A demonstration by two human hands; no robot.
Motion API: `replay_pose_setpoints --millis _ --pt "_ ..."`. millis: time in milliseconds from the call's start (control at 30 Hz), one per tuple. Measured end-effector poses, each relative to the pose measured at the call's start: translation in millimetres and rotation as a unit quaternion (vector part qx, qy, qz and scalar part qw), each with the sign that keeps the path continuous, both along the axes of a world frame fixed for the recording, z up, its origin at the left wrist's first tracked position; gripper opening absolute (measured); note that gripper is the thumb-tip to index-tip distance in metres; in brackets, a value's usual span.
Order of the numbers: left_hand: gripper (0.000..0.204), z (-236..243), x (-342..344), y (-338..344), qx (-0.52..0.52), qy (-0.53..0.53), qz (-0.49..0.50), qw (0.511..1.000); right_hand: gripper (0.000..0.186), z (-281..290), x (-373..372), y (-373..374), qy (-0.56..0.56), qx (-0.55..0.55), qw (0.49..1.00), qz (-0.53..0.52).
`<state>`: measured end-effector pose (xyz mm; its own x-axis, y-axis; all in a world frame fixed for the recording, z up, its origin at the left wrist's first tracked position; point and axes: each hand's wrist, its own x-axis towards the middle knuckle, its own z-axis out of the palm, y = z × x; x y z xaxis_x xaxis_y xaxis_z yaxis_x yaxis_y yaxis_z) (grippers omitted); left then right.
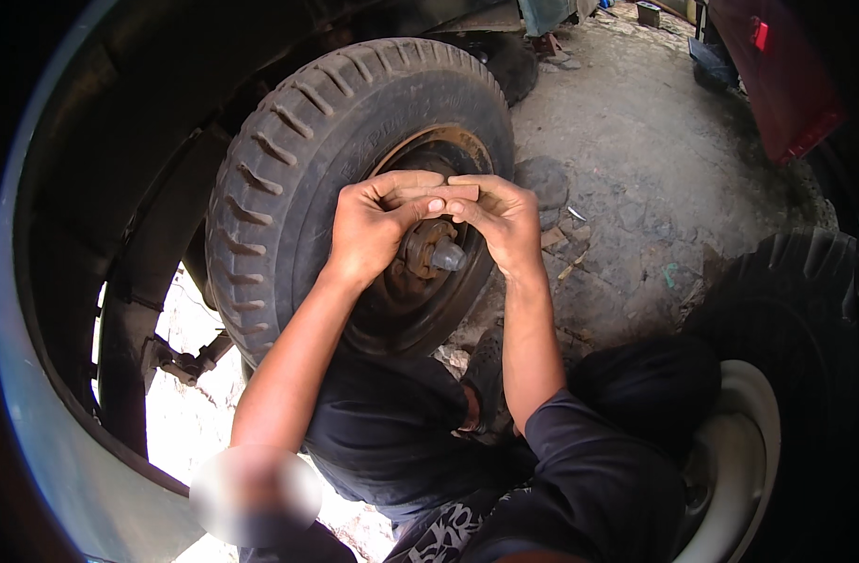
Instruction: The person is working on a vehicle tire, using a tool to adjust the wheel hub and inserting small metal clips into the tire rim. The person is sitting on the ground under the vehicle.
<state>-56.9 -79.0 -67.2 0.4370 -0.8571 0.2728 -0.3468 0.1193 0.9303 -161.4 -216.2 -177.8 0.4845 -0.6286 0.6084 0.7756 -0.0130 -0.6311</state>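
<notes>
Both hands meet in front of the wheel hub, fingers pinched together. Between the fingertips is a small, flat reddish-brown strip [465,191], perhaps sandpaper; its material is hard to tell. My left hand [371,228] grips the strip's left part, thumb below and fingers above. My right hand [506,223] pinches it from the right. Just behind and below them, a rusty hub [420,251] with a grey conical end [448,255] sticks out of the wheel. Around it stands a large black tyre [288,188] with deep tread blocks, upright under the vehicle's wheel arch. The hands partly cover the wheel's rim.
The blue-grey wheel arch [35,375] curves along the left. At the lower right is another tyre [786,300] with a pale rim [744,441]. Small scraps [565,249] lie on the rough grey ground [626,131]. A dark red panel [776,84] hangs at the upper right.
</notes>
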Motion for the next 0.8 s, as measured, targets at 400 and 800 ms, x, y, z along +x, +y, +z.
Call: replay_pose_setpoints --millis 400,800 --pt "0.019 -8 12 -1 -0.015 0.024 -0.014 1.000 0.028 3 10 9 0.011 -0.052 0.985 -0.165" --pt "0.014 -16 12 -6 -0.026 -0.022 0.005 0.999 0.021 4 5 8 0.058 -0.103 0.966 -0.232"
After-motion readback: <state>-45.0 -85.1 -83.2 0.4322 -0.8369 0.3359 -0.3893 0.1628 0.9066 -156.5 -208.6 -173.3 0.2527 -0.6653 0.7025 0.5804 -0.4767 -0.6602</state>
